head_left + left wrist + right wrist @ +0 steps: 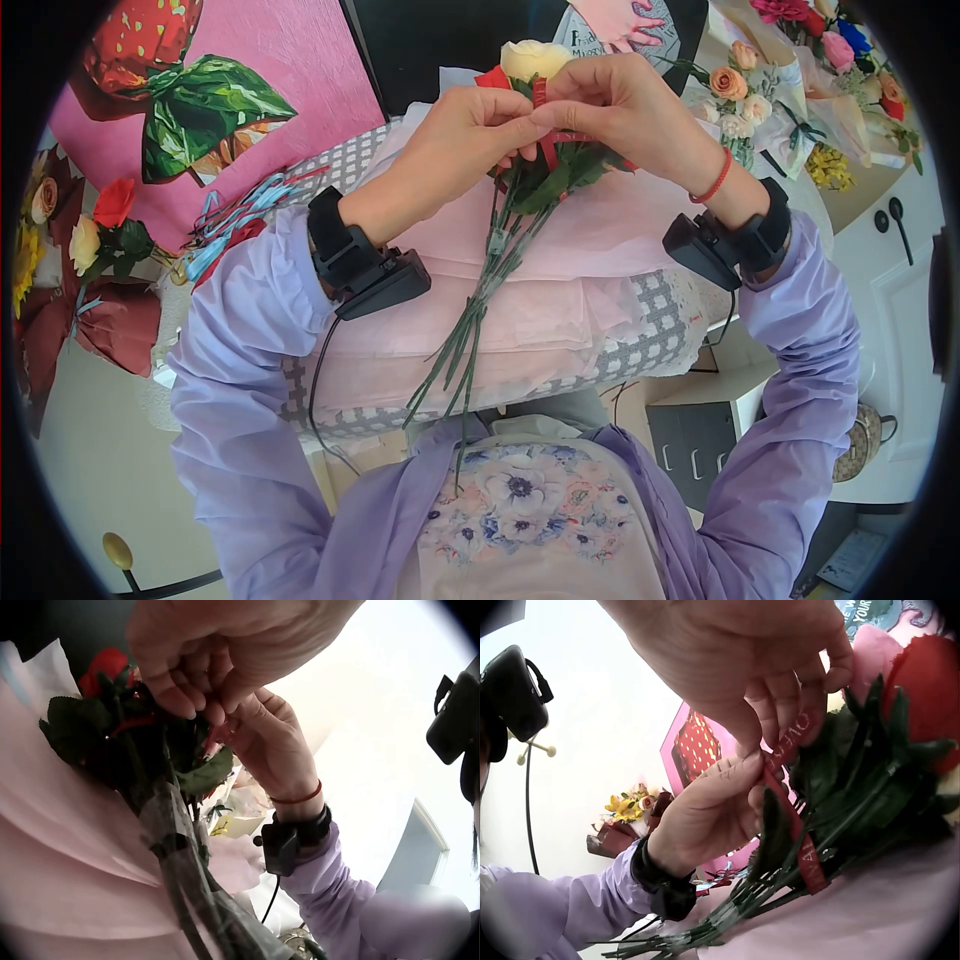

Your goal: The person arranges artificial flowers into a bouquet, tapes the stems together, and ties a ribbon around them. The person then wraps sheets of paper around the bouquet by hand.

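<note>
A bunch of artificial roses lies on pink wrapping paper (420, 340), its green stems (480, 290) pointing toward the person. A cream rose (537, 60) and a red rose (928, 697) show at its head. Around the upper stems runs a red lettered ribbon (805, 855). My left hand (450, 150) pinches the ribbon beside the leaves, thumb and fingertips together. Fingertips of my right hand (640, 115) meet the left ones and pinch the ribbon too, above the bunch. Clear tape (172, 817) wraps the stems lower down. The fingers partly hide the ribbon where they meet.
A grey-and-white checked cloth (660, 310) covers the table under the paper. A pink board with a strawberry picture (300, 60) stands at the back left. Finished-looking bouquets (745, 100) fill the back right; a dark red wrapped bouquet (120, 330) sits at left, near loose ribbons (240, 220).
</note>
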Demonstrator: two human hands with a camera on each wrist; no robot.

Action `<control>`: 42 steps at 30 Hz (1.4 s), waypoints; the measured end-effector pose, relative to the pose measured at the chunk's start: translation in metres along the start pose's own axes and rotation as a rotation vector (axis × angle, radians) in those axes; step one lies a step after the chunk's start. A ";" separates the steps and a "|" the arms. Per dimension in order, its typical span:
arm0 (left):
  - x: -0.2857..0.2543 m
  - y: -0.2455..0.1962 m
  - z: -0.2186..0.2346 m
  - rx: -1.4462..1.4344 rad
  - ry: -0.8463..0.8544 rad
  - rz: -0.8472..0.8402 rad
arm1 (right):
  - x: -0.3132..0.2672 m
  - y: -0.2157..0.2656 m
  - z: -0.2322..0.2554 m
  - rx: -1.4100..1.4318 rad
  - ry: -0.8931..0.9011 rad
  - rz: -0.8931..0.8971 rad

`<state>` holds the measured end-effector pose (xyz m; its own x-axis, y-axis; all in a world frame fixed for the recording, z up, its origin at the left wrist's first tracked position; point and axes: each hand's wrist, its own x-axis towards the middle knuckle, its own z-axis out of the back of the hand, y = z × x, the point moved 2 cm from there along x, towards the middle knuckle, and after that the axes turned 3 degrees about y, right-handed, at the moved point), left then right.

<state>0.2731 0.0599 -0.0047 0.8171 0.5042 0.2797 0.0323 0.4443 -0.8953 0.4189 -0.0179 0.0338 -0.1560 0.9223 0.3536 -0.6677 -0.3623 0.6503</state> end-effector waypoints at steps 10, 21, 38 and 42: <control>0.005 0.001 0.001 0.200 -0.055 -0.196 | -0.009 -0.009 -0.008 -0.064 -0.058 -0.053; 0.008 0.002 0.006 0.148 0.016 -0.070 | -0.010 -0.007 -0.013 0.120 0.023 -0.108; -0.007 -0.008 0.010 0.313 0.114 -0.172 | -0.008 -0.013 -0.016 0.243 0.034 -0.196; -0.008 -0.010 0.008 0.403 0.067 -0.086 | -0.008 -0.011 -0.015 0.215 0.029 -0.140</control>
<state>0.2616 0.0573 0.0046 0.8571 0.4092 0.3130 -0.1145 0.7437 -0.6587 0.4167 -0.0193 0.0139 -0.0958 0.9678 0.2328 -0.5148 -0.2483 0.8206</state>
